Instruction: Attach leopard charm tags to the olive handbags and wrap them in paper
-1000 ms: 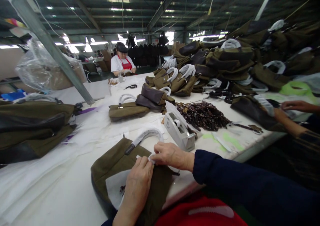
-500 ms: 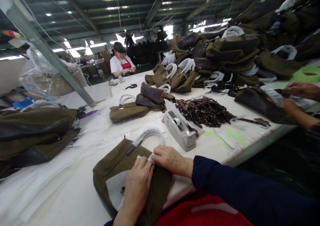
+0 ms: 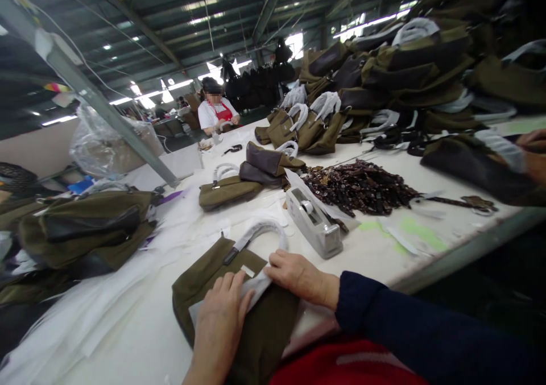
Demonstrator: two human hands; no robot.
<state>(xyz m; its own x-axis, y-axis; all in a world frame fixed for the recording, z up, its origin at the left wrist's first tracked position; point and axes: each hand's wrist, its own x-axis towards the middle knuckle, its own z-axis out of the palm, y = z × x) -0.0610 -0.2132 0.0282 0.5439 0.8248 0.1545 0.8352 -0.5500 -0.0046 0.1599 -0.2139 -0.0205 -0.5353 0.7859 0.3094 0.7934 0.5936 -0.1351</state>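
An olive bag (image 3: 205,274) lies on the table in front of me, its handle (image 3: 267,226) wrapped in white and arched away from me. Across the bag runs a strip of white paper (image 3: 256,288). My right hand (image 3: 298,277) pinches the paper's upper end near the base of the handle. Over the lower part of the paper lies my left hand (image 3: 222,317), its fingers together and pressed on it. A small white tag (image 3: 247,271) shows between the hands. Just beyond my right hand stands a grey tape dispenser (image 3: 313,226).
Behind the dispenser is a heap of dark brown straps (image 3: 362,186). Olive bags (image 3: 396,72) are piled at the back right, others (image 3: 89,226) at left beside white sheets (image 3: 98,294). Another person's hand (image 3: 535,152) touches a bag at far right. A person (image 3: 217,109) sits at the far end.
The paper, spread wide under my left hand before, now shows as a narrow strip between both hands. My left hand lies flatter over it. The view has shifted slightly left.
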